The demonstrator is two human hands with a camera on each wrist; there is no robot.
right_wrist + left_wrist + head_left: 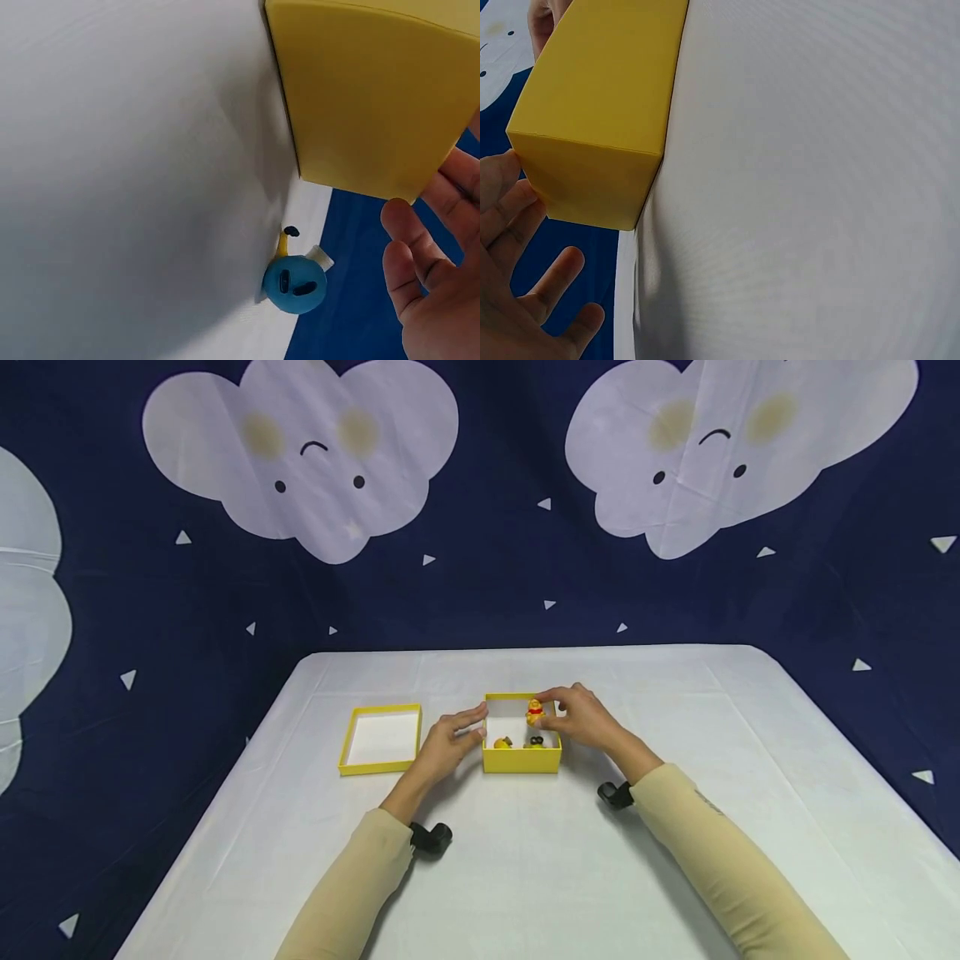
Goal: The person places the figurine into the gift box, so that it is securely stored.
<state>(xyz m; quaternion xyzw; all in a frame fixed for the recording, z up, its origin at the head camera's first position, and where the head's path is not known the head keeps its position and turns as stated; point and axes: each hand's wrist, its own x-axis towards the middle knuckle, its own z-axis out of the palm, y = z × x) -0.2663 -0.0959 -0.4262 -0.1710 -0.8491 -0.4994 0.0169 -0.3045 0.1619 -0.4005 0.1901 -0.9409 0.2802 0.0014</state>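
My beige sleeves (pixel 345 893) were nearest, reaching over the white tabletop (pixel 525 893), a black wrist cam (pixel 431 839) at each cuff. Far L, the shallow yellow lid (pixel 384 737) lay by itself, white inside up, apart from the box. Next came my L hand (pixel 450 742): fingers loose & spread, nothing gripped, tips at the L wall of the yellow box (pixel 521 762), prob. to steady it. Inside, nr the front wall, sat a yellow toy (pixel 502 743) & to its R another toy w/ dark round bits on top (pixel 536 742). Above these, over the R part of the opening, was the yellow-&-red figure (pixel 535 712), upright, pinched betw. thumb & fingertip of my R hand (pixel 581 718), the gap just the figure's width. Per the R wrist view, a blue round toy (pixel 295 285) was past the box, apart from my fingers.

Step in hand, I'd say: moving the figure at the box mouth; in or out, couldn't tell. Next move prob. called for a firm pinch, figure clear of the R wall & the other toys.
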